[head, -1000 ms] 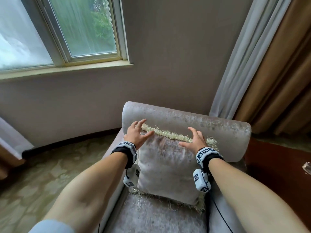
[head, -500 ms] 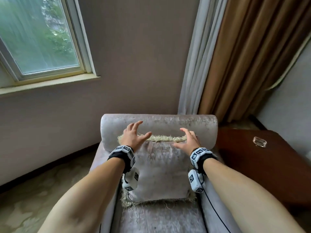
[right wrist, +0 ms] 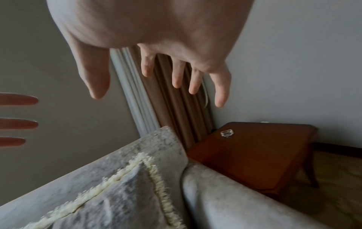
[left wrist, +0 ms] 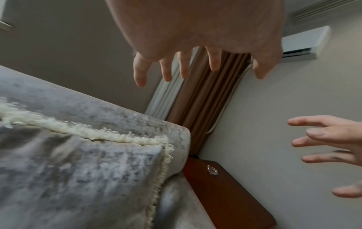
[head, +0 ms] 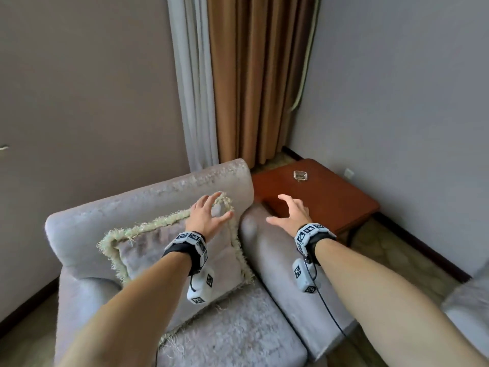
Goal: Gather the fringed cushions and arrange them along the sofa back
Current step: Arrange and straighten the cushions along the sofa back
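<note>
With one fringed cushion (head: pixel 174 250) propped upright against the sofa back (head: pixel 148 200), both hands lifted off: left hand (head: pixel 205 217) and right hand (head: pixel 292 214) empty, fingers spread; best to seek remaining cushions without disturbing it

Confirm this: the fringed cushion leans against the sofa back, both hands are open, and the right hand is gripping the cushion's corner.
One thing is wrong: the right hand grips nothing. The head view shows it open above the armrest, clear of the fringed cushion. The cushion does lean against the sofa back, and the left hand is open too.
</note>
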